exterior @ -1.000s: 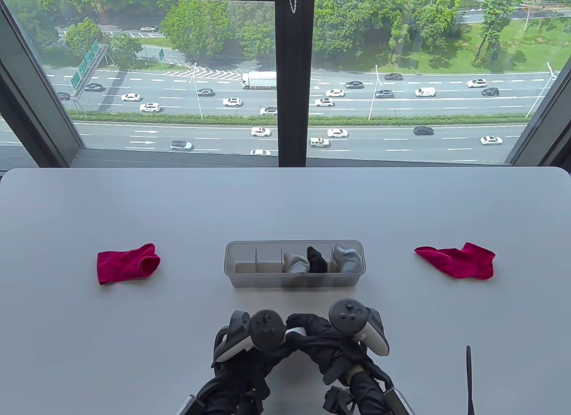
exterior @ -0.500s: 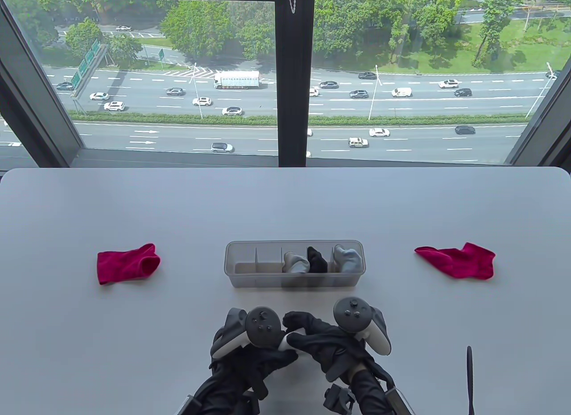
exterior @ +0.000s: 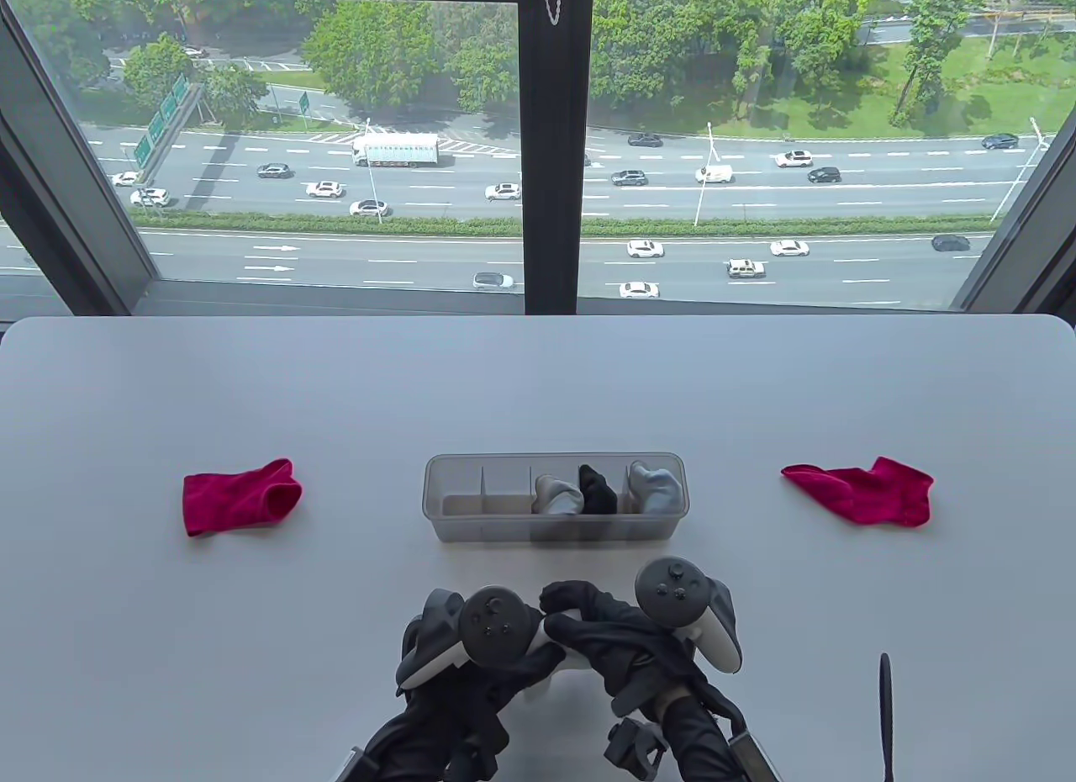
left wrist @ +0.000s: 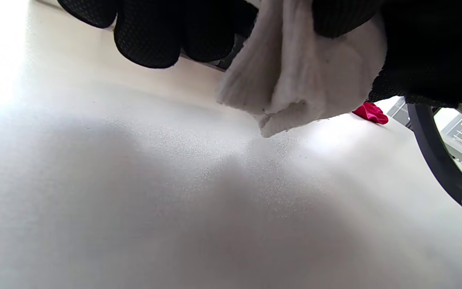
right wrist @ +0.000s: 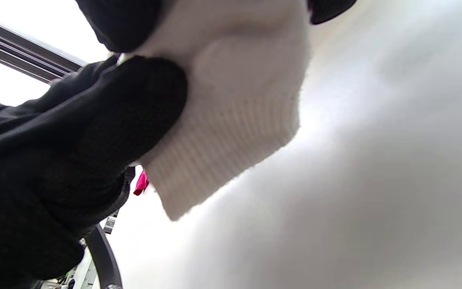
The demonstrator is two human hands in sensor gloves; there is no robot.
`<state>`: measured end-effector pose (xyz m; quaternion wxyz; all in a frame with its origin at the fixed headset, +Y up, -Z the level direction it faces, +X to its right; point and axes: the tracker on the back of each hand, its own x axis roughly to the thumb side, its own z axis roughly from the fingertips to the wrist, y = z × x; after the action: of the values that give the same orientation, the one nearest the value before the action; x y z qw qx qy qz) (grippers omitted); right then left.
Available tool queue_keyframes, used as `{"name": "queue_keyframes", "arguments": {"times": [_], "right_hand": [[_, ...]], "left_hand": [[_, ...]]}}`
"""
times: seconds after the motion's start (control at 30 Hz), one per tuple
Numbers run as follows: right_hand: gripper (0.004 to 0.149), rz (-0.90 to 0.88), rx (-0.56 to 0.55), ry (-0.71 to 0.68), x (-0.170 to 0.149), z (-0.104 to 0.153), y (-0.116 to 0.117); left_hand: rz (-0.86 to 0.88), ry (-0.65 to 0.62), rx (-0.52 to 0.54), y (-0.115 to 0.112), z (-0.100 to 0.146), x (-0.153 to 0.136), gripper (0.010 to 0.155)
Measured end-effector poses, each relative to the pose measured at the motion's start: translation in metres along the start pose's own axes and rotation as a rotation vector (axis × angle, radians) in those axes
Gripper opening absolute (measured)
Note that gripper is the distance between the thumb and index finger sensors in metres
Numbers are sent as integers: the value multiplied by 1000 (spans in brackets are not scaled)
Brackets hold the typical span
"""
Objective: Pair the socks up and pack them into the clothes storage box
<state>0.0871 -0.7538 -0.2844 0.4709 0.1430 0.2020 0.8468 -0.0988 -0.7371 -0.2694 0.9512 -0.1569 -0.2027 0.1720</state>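
Near the table's front edge, both gloved hands meet over a white sock (left wrist: 295, 80). My left hand (exterior: 525, 660) grips it from the left and my right hand (exterior: 580, 618) curls over it from the right. Ribbed white fabric (right wrist: 235, 100) hangs below the right hand's fingers (right wrist: 134, 104), just above the table. Behind the hands stands the clear storage box (exterior: 471, 506) with dividers. Its right compartments hold two grey sock bundles and a black one; its left compartments are bare. One red sock (exterior: 239, 496) lies far left, another red sock (exterior: 866, 494) far right.
A black strap (exterior: 883, 715) stands up at the bottom right. The white table (exterior: 538, 378) ends at a window sill at the back. The right red sock (left wrist: 371, 113) shows small in the left wrist view, the left red sock (right wrist: 140, 184) in the right wrist view.
The hands stayed together at the front centre. The right hand shifted slightly right and its fingers curled tighter over the white sock. Box and red socks have not moved.
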Motion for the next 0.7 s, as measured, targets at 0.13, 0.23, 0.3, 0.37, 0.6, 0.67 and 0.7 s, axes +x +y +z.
{"name": "queue_keyframes", "arguments": {"times": [0.13,0.23,0.3,0.37,0.6,0.67,0.7], "right_hand": [[51,1,-33,30,-2,1,1],[59,-29,-6,33,-5,0,2],[67,-50,116,-26,-5,-1,2],[59,-11,62,-13,-3,1,-1],[50,-56,-52,21,-2,3,-5],[51,-67,-34,22,-4,2,-5],[53,-72,-18,15,-5,2,-5]], "left_hand": [[-33,-41,15,-1,1,8,66],[-69,-16,37,-1,0,11,60],[-42,0,21,1,-1,5,59],[-2,-2,29,1,0,1,58],[-75,-1,131,2,4,10,71],[-114,13,153,3,4,15,64],[-122,19,148,3,4,16,62]]}}
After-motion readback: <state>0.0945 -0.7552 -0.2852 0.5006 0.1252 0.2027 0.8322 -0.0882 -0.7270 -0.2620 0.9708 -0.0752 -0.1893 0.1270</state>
